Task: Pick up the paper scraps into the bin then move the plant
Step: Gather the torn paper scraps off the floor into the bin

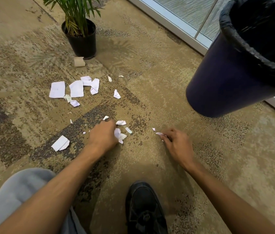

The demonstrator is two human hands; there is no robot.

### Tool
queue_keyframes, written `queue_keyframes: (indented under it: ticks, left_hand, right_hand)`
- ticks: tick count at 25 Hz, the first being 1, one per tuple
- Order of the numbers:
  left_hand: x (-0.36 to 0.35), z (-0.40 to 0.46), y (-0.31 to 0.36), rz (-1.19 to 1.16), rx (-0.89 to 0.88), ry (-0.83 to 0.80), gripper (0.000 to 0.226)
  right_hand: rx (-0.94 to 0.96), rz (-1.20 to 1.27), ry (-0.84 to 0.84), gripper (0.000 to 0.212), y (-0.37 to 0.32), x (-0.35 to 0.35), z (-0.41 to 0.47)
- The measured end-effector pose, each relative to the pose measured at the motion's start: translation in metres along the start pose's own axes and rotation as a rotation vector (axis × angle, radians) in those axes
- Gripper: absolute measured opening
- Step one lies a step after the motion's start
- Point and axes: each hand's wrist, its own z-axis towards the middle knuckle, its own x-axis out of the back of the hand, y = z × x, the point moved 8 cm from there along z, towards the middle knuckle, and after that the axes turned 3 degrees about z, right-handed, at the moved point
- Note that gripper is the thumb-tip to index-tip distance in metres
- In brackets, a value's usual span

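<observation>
Head view: crumpled white scraps (pixel 120 135) on speckled carpet (pixel 150 81).

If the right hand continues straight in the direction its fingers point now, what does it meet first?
The right hand already pinches a scrap; just ahead lies a tiny scrap, probably first. Beyond it, bare carpet.

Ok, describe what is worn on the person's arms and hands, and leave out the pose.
Both arms are bare from the frame's edge to the fingertips: no sleeves, gloves, watch or rings show on the left hand or the right hand. Lower down, a grey trouser leg and a black shoe are visible.
</observation>
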Motion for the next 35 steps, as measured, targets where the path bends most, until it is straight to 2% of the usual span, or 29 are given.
queue_keyframes:
  ticks: [2,4,7,9,11,13,17,21,24,28,30,33,35]
  left_hand:
    - [0.003,-0.003,-0.001,0.062,0.017,0.037,0.036]
    - [0.004,-0.004,-0.003,0.078,0.049,0.032,0.041]
    - [0.004,-0.004,-0.004,0.027,0.062,0.052,0.027]
    - [0.002,-0.003,-0.002,-0.036,0.031,0.056,0.013]
    - [-0.003,-0.002,-0.002,-0.125,0.016,0.028,0.010]
    - [-0.004,0.002,-0.006,-0.200,0.026,0.009,0.013]
    - [0.005,0.015,-0.023,-0.307,0.057,0.019,0.025]
    - [0.011,0.023,-0.014,-0.300,-0.063,0.062,0.056]
    - [0.000,0.028,0.002,-0.175,-0.166,0.038,0.051]
    - [-0.004,0.028,0.005,-0.145,-0.174,0.078,0.032]
    - [-0.003,0.028,0.004,-0.162,-0.158,0.080,0.028]
    - [0.019,0.032,-0.021,-0.363,-0.023,0.108,0.019]
    - [0.037,0.034,-0.049,-0.497,0.084,0.159,0.016]
  right_hand:
    - [0.020,0.031,-0.015,0.018,-0.002,-0.004,-0.006]
    - [-0.009,0.170,-0.015,0.016,-0.004,-0.003,-0.003]
    - [-0.152,0.398,-0.013,0.017,-0.005,-0.003,0.016]
    - [-0.095,0.312,-0.063,0.019,-0.019,-0.006,0.024]
    - [0.031,0.149,-0.138,0.022,-0.035,-0.013,0.023]
    - [0.077,0.094,-0.176,0.023,-0.040,-0.015,0.022]
    - [0.156,0.170,-0.121,0.021,-0.064,-0.016,0.036]
    - [0.298,0.103,-0.238,0.024,-0.102,-0.053,0.038]
    - [0.347,0.030,-0.269,0.028,-0.107,-0.070,0.030]
    - [0.312,0.060,-0.279,0.026,-0.104,-0.069,0.034]
    - [0.193,0.213,-0.234,0.020,-0.096,-0.060,0.041]
    - [-0.027,0.520,-0.175,0.017,-0.083,-0.049,0.051]
    - [-0.041,0.567,-0.187,0.014,-0.086,-0.049,0.056]
